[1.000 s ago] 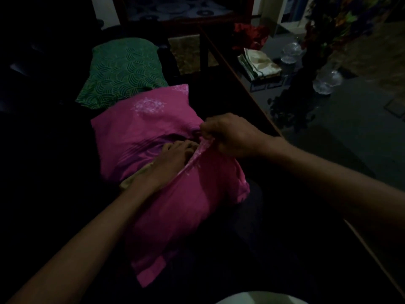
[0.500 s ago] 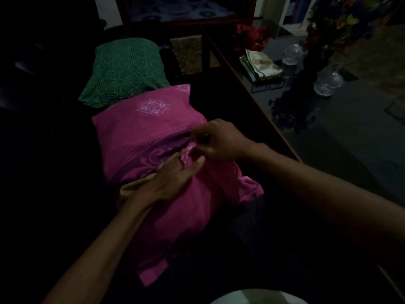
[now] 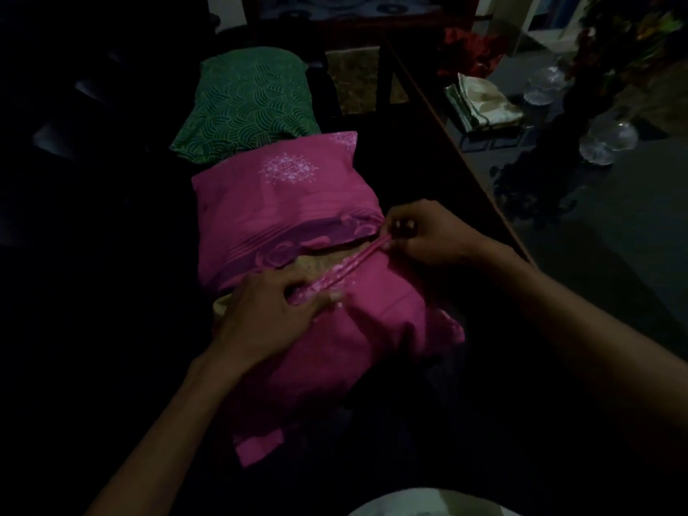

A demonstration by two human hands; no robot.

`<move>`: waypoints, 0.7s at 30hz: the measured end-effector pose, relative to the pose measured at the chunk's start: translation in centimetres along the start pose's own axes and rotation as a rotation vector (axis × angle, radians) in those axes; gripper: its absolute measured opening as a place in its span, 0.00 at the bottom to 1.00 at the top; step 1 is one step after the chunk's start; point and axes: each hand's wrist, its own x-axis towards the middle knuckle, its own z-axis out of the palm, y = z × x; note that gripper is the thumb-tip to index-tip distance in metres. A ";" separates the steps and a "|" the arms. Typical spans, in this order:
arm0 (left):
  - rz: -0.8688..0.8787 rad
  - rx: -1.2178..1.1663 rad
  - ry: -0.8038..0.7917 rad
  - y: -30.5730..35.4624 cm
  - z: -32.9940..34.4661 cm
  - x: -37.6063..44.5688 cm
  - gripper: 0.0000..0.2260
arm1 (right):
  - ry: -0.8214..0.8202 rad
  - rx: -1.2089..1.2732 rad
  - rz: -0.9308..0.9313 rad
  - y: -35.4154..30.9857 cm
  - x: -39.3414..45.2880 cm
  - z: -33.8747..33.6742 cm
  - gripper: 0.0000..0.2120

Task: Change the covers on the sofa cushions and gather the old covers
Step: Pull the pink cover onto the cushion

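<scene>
Item: pink cushion cover (image 3: 298,202), printed cotton-like cloth with a pale medallion motif, lying lengthwise on a dark seat directly in front of the person, its far end overlapping a green patterned cushion (image 3: 245,102). Contents: a yellowish inner cushion (image 3: 320,263), showing through the envelope opening across the middle and at the left edge. Condition: soft, limp and light by the look of it; the cloth is creasing and bunching wherever it is being pulled, so it is likely giving no resistance of its own and taking its shape only from the filling. Handling: the right hand (image 3: 428,232) is pinching the gathered hem of the lower flap at the right side of the opening, fingers curled round a twisted rope of fabric; the left hand (image 3: 268,314) is lying over the near-left part of the flap, fingers spread and only loosely bent, pressing the cloth down rather than clearly gripping it. Best hold, as a judgement: the hemmed flap edges, where doubled fabric is resisting tearing and slipping; the plain panels are likely sliding over the filling. Nearby: folded pale cloths (image 3: 480,102) on a dark glass-topped table (image 3: 614,255) to the right, with clear glass pieces beside them.
</scene>
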 end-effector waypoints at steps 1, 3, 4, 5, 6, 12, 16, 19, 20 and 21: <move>-0.038 0.062 -0.025 -0.4 -0.3 -0.3 0.25 | 0.065 0.004 -0.006 -0.2 0.6 0.0 0.09; -0.126 0.144 -0.114 -1.5 -1.6 -1.1 0.27 | 0.165 0.031 -0.019 -0.9 1.4 0.9 0.11; -0.162 0.136 -0.144 -2.5 -2.4 -1.6 0.24 | 0.186 0.034 -0.010 -1.2 1.5 1.7 0.12; -0.193 0.131 -0.166 -3.4 -3.1 -2.1 0.21 | 0.200 0.017 0.015 -1.2 1.5 2.6 0.13; -0.224 0.120 -0.177 -4.3 -3.6 -2.8 0.19 | 0.219 -0.002 0.051 -1.2 1.4 3.2 0.14; -0.239 0.053 -0.103 -6.6 0.2 -4.0 0.21 | 0.334 0.006 -0.123 -4.0 -0.1 8.1 0.11; -0.114 0.126 -0.061 -5.8 2.1 -2.6 0.23 | 0.232 -0.327 -0.155 -1.0 -1.9 12.0 0.19; -0.080 0.279 -0.070 -4.9 0.9 -2.8 0.24 | 0.204 -0.324 -0.059 1.5 -1.7 11.3 0.21; -0.057 0.322 -0.079 -4.9 0.7 -2.9 0.24 | 0.193 -0.342 -0.052 1.5 -1.5 11.1 0.21; -0.046 0.338 -0.093 -5.0 0.4 -2.9 0.23 | 0.194 -0.366 -0.054 1.0 -1.3 11.0 0.20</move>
